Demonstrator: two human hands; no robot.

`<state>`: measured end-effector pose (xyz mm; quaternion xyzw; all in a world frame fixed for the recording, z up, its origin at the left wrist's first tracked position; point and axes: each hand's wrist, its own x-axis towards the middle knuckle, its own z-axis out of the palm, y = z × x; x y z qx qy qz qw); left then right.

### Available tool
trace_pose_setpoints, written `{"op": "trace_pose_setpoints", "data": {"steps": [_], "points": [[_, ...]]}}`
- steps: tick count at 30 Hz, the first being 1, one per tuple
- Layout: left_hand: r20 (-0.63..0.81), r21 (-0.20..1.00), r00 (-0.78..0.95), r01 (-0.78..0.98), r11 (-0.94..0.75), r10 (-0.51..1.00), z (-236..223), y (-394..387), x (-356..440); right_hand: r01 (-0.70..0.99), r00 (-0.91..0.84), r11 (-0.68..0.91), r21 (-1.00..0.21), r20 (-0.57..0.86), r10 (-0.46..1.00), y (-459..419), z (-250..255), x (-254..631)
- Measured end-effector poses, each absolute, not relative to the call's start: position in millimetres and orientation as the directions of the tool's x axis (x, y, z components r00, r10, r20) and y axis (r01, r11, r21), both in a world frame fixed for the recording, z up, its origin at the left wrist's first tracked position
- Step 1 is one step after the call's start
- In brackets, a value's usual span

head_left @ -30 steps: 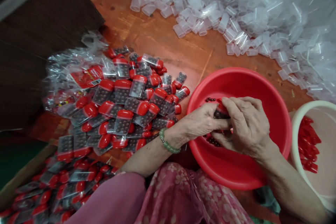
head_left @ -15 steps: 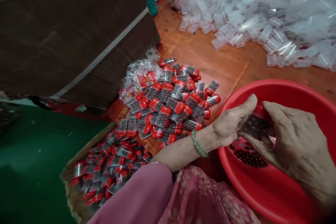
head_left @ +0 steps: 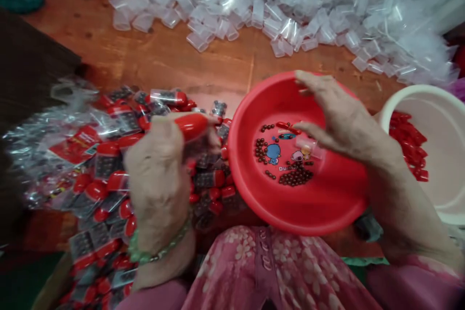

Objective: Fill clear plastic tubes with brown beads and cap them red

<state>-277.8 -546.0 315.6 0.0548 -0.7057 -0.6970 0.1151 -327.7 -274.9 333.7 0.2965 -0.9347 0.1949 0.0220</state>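
My left hand (head_left: 156,174), with a green bead bracelet at its wrist, is closed around a red-capped clear plastic case (head_left: 192,126), blurred by motion. It is above the heap of similar filled cases (head_left: 109,160). Over the red basin (head_left: 345,193) my right hand (head_left: 337,116) has thumb and fingers spread, holding nothing. Just below its thumb lies an empty clear case (head_left: 308,147) on the basin floor. Small dark brown balls (head_left: 296,177) are scattered there, beside a red cap (head_left: 288,128) and printed cartoon figures.
A large pile of empty clear cases (head_left: 254,14) spreads across the back of the orange floor (head_left: 156,58). At the right, a cream tub (head_left: 436,155) contains red caps (head_left: 407,145). Crumpled plastic bags (head_left: 47,140) lie at the far left, near a dark box (head_left: 29,53).
My hands were together over the basin around a case. Now my left hand has carried the red-capped case leftward over the heap, and my right hand has let go and opened. The view shifted.
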Motion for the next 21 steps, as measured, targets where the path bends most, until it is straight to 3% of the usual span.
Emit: {"op": "trace_pose_setpoints", "data": {"steps": [3,5,8,10,12,15,18,21], "points": [[0.217,0.927,-0.87,0.042,0.374,-0.442,319.4,-579.1,-280.2,-0.345,-0.92,0.899,-0.271,-0.093,-0.381,-228.8,303.5,-349.6],[0.291,0.678,-0.901,-0.043,0.734,-0.322,307.4,-608.4,-285.6,-0.306,-0.899,0.936,-0.175,-0.269,-0.344,-216.1,285.1,-358.4],[0.319,0.456,-0.925,-0.042,0.889,-0.207,286.4,-644.2,-294.2,-0.37,-0.841,0.926,-0.074,-0.396,-0.368,-222.5,271.5,-365.5],[0.358,0.412,-0.926,0.042,0.91,-0.12,280.0,-649.7,-296.5,-0.409,-0.811,0.91,-0.069,-0.429,-0.397,-234.2,268.8,-371.3],[0.425,0.43,-0.902,0.127,0.894,-0.076,279.3,-637.3,-294.9,-0.432,-0.776,0.896,-0.101,-0.465,-0.426,-245.5,265.9,-379.4],[0.463,0.563,-0.885,0.257,0.785,-0.042,276.1,-597.7,-289.4,-0.464,-0.727,0.871,-0.162,-0.491,-0.479,-258.4,255.5,-390.6],[0.3,0.794,-0.954,0.261,0.549,0.02,259.5,-558.7,-287.5,-0.489,-0.709,0.85,-0.198,-0.476,-0.519,-269.4,243.1,-391.1],[0.169,0.936,-0.984,0.175,0.305,0.047,239.9,-535.6,-291.5,-0.494,-0.684,0.841,-0.221,-0.498,-0.533,-278.1,243.6,-380.2]]}}
